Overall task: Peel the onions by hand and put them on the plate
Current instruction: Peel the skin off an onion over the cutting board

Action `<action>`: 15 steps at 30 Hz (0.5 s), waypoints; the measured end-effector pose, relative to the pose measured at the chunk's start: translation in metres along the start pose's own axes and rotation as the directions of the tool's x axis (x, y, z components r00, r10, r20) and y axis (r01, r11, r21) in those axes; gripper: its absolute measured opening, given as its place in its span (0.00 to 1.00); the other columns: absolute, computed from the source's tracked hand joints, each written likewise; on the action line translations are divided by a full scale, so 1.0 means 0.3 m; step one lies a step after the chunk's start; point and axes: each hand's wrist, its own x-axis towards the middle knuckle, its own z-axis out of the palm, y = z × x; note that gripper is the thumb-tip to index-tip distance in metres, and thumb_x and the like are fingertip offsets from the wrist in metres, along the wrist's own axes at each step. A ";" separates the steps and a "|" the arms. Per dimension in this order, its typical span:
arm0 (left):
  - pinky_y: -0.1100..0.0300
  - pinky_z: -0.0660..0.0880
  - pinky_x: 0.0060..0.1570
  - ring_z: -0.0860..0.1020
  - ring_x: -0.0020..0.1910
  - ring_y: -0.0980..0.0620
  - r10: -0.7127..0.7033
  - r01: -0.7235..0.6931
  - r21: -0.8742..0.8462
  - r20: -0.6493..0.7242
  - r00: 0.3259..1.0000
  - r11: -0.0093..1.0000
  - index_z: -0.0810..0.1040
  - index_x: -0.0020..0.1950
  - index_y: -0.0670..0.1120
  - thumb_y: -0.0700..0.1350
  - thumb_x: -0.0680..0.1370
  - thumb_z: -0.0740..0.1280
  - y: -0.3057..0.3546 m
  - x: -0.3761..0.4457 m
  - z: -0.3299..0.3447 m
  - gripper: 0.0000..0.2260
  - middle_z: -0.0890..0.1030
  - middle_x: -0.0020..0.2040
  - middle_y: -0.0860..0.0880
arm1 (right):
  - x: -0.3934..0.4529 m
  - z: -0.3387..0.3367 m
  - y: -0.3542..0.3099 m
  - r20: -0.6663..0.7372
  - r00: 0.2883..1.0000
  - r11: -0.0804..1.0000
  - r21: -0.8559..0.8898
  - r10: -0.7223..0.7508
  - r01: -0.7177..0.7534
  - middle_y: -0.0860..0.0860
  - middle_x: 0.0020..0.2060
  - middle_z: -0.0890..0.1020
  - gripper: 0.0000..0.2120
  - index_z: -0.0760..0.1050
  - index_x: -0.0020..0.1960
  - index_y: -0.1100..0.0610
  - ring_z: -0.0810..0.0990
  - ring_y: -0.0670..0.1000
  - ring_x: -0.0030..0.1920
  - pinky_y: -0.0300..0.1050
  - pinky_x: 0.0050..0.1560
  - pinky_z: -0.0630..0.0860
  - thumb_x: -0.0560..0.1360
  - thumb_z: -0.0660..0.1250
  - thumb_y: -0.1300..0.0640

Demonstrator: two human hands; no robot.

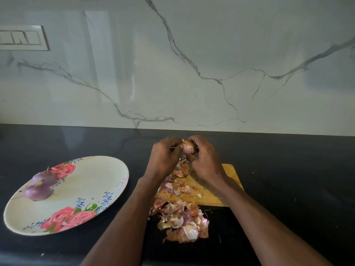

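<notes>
A small pinkish onion (187, 146) with papery skin on it is held up between both hands above the far end of the wooden cutting board (229, 176). My left hand (165, 157) pinches its left side and my right hand (203, 160) curls round its right side. To the left lies an oval floral plate (86, 189) carrying two peeled purple onions (38, 191) (43, 177) near its left rim.
Loose onion skins (182, 221) are heaped on the board's near end and spill onto the black countertop (288, 189) in front of it. A white marble wall stands behind, with a switch panel (21, 37) at upper left.
</notes>
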 end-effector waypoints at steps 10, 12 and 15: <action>0.49 0.81 0.45 0.83 0.42 0.54 -0.203 0.187 -0.134 -0.112 0.973 0.973 0.86 0.49 0.43 0.37 0.78 0.69 -0.015 0.009 -0.006 0.06 0.85 0.43 0.51 | 0.008 -0.001 -0.021 0.036 0.990 0.979 0.143 0.139 -0.143 0.51 0.56 0.76 0.19 0.68 0.57 0.50 0.77 0.50 0.54 0.53 0.52 0.80 0.75 0.74 0.61; 0.49 0.81 0.44 0.83 0.40 0.54 -0.224 0.209 -0.127 -0.126 0.966 0.970 0.86 0.47 0.43 0.37 0.78 0.68 -0.017 0.010 -0.005 0.06 0.85 0.41 0.52 | 0.008 0.001 -0.022 0.040 0.986 0.972 0.167 0.160 -0.164 0.51 0.56 0.76 0.19 0.67 0.57 0.49 0.78 0.51 0.55 0.55 0.52 0.81 0.76 0.74 0.60; 0.49 0.82 0.44 0.83 0.40 0.53 -0.274 0.255 -0.131 -0.158 0.949 0.958 0.86 0.47 0.43 0.37 0.78 0.68 -0.028 0.015 -0.004 0.07 0.85 0.41 0.51 | 0.011 -0.003 -0.023 0.036 0.971 0.942 0.238 0.237 -0.239 0.49 0.58 0.75 0.18 0.66 0.59 0.47 0.77 0.49 0.56 0.51 0.51 0.81 0.77 0.73 0.58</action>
